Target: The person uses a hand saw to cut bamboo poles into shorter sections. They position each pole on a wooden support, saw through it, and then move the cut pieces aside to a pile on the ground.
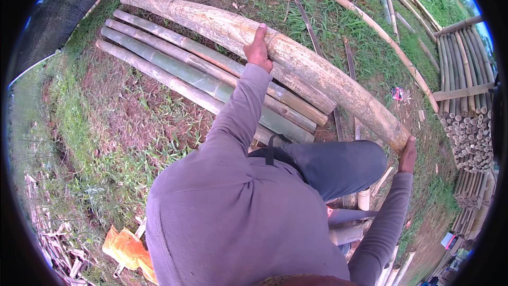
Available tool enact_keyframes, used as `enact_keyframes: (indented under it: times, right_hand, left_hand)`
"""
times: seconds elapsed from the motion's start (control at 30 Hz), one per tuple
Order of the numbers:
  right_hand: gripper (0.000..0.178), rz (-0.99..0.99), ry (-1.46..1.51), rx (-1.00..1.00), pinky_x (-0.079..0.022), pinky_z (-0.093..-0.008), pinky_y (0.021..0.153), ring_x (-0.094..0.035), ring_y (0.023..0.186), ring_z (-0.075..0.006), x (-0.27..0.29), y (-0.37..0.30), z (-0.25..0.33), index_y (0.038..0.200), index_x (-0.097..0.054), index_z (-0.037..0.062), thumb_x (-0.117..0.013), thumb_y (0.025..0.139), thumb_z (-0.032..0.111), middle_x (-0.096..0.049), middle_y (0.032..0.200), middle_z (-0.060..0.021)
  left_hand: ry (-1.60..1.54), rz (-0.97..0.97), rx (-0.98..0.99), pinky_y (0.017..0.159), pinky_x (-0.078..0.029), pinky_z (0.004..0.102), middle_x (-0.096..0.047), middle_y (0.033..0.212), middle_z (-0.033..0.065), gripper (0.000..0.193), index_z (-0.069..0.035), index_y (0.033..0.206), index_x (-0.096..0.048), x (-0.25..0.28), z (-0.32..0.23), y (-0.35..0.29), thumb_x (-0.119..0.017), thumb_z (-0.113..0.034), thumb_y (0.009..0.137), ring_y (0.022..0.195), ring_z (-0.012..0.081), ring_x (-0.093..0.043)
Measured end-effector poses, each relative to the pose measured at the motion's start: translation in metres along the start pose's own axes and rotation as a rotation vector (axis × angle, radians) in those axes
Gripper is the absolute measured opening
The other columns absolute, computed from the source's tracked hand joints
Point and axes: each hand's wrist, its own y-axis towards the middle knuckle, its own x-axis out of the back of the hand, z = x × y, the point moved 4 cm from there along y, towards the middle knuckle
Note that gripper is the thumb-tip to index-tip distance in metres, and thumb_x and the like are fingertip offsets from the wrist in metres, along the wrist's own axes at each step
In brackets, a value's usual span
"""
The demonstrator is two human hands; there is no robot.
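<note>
Bamboo: one thick, pale, mottled pole, slanting from upper left down to the right hand; whether its far end touches ground, I can't tell.

Left hand: at the pole's near side around mid-length; fingers bent onto it, gripping, partly hidden.

Right hand: against the pole's lower right end, touching; how far the fingers are closed, can't tell.

Row on the grass: four thinner poles, roughly parallel, one plainly green; plus one stouter pole, partly covered by the held one. Five lying there.

In the way: left sleeve crosses the row and hides part of it; one bent knee sits just beside the held pole's lower end.

Beyond the pole: two dark narrow strips on the grass; one long slender pole farther right.

Right side: stacked poles, round cut ends facing out, too many to count; one small red packet on the ground.

Left side: one dark netting sheet above; one orange sheet below, near scattered offcuts.
</note>
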Motion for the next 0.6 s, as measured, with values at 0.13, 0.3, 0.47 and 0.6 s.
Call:
enact_keyframes:
  times: [0.13,0.3,0.47,0.6]
  right_hand:
    - [0.066,0.367,-0.514,-0.085,-0.051,-0.0415,0.105,-0.071,0.115,-0.0356,-0.101,0.005,0.074,0.133,-0.072,0.0,-0.049,0.112,0.058,-0.075,0.128,-0.0214]
    - [0.047,0.251,-0.891,0.18,-0.054,-0.0469,0.098,-0.073,0.109,-0.0384,-0.165,-0.042,0.155,0.119,-0.076,0.0088,-0.064,0.105,0.052,-0.076,0.116,-0.0192]
    - [0.033,-0.119,-0.37,0.246,-0.056,-0.0428,0.093,-0.074,0.101,-0.0318,-0.09,-0.079,0.109,0.117,-0.074,0.0012,-0.076,0.102,0.03,-0.075,0.11,-0.0168]
    - [0.033,-0.299,-0.407,-0.058,-0.056,-0.0395,0.09,-0.072,0.096,-0.026,-0.018,-0.184,0.014,0.119,-0.073,-0.0012,-0.073,0.104,0.028,-0.075,0.105,-0.0149]
  left_hand:
    - [0.286,-0.22,-0.155,0.106,-0.056,0.0488,-0.063,0.142,0.0235,0.1,0.011,0.151,-0.046,0.057,-0.059,0.084,-0.092,-0.047,0.084,0.121,0.0386,-0.068]
    - [1.704,-0.355,-0.332,0.125,-0.035,0.0587,-0.03,0.17,0.0273,0.095,-0.015,0.163,-0.043,0.094,-0.091,0.095,-0.082,-0.057,0.087,0.152,0.0519,-0.036]
    - [2.162,-0.136,-0.368,0.13,-0.015,0.068,-0.021,0.177,0.0181,0.079,-0.034,0.165,-0.045,0.11,-0.044,0.118,-0.06,-0.07,0.096,0.165,0.0456,-0.011]
    - [2.195,0.227,-0.847,0.129,-0.015,0.0694,-0.033,0.173,0.0182,0.093,-0.026,0.165,-0.044,0.062,0.028,0.07,-0.062,-0.08,0.091,0.163,0.044,-0.022]
